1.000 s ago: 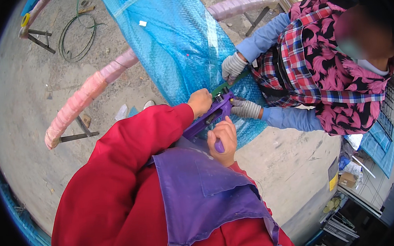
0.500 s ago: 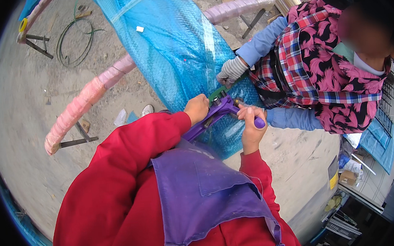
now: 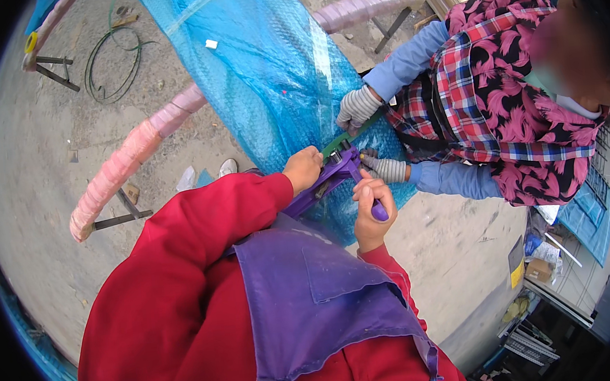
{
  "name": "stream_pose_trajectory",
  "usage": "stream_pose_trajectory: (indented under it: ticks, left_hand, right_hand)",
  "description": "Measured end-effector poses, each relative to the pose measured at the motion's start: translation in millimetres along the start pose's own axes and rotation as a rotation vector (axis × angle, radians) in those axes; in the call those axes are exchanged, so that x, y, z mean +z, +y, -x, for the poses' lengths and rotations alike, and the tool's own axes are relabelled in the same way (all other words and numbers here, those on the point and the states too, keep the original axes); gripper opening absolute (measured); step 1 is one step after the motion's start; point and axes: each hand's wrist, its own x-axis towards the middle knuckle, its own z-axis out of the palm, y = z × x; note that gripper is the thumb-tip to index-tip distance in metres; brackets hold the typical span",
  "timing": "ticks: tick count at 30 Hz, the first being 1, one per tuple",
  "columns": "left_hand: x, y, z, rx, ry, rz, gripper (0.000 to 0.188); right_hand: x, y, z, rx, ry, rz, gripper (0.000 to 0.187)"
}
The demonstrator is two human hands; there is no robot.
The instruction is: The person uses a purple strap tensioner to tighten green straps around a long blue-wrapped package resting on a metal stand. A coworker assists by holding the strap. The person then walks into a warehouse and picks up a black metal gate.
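A purple strapping tool point(image 3: 323, 187) lies at the near end of a long bundle point(image 3: 267, 72) wrapped in blue bubble film. Green strap point(image 3: 344, 140) runs into the tool and across the bundle. My left hand point(image 3: 304, 169) is closed on the tool's left side, its fingertips partly hidden. My right hand point(image 3: 374, 210) wraps round the tool's lever, whose purple knob point(image 3: 380, 211) sticks out beside the thumb. Opposite me, a co-worker's gloved hand point(image 3: 359, 108) presses near the strap. The co-worker's other gloved hand point(image 3: 386, 168) is at the tool's far right side.
Pink-wrapped curved legs point(image 3: 127, 160) on metal supports point(image 3: 128, 206) reach out beside the bundle. A coil of green strap point(image 3: 117, 65) lies on the concrete at the upper left. The co-worker point(image 3: 483, 90) stands close on the right. Boxes and scraps point(image 3: 540, 269) sit farther right.
My right hand has swung left and slightly down with the lever, closer to the tool body. The co-worker's lower glove now shows clearly. My left hand stays nearly in place.
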Motion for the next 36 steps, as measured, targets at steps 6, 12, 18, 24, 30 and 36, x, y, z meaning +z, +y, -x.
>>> stream_pose_trajectory:
  ticks: [6, 12, 18, 24, 30, 36]
  left_hand:
    - [-20.6, 37.0, 12.3, -0.313, -0.162, 0.273, 0.024]
    - [-33.9, 26.4, -6.2, -0.430, -0.288, 0.320, 0.023]
    - [-22.5, -7.4, -22.5, 0.154, -0.123, -0.513, 0.030]
    - [-23.5, 5.6, -17.4, -0.023, -0.179, -0.440, 0.032]
    - [-16.4, -4.5, -1.2, 0.123, -0.226, -0.676, 0.033]
    - [-3.4, -25.0, 8.3, 0.342, -0.128, -0.749, 0.027]
  right_hand:
    - [2.0, 8.7, 0.2, -0.010, -0.001, -0.003, 0.019]
    - [13.9, 19.0, -5.4, -0.006, 0.004, -0.012, 0.019]
    - [22.1, 24.2, -9.1, -0.038, -0.013, -0.012, 0.019]
    - [23.9, 23.3, 4.2, -0.040, 0.023, -0.012, 0.019]
    - [24.1, 25.4, 32.4, -0.102, 0.027, -0.017, 0.020]
    - [21.0, 24.7, 45.0, -0.087, 0.047, -0.029, 0.021]
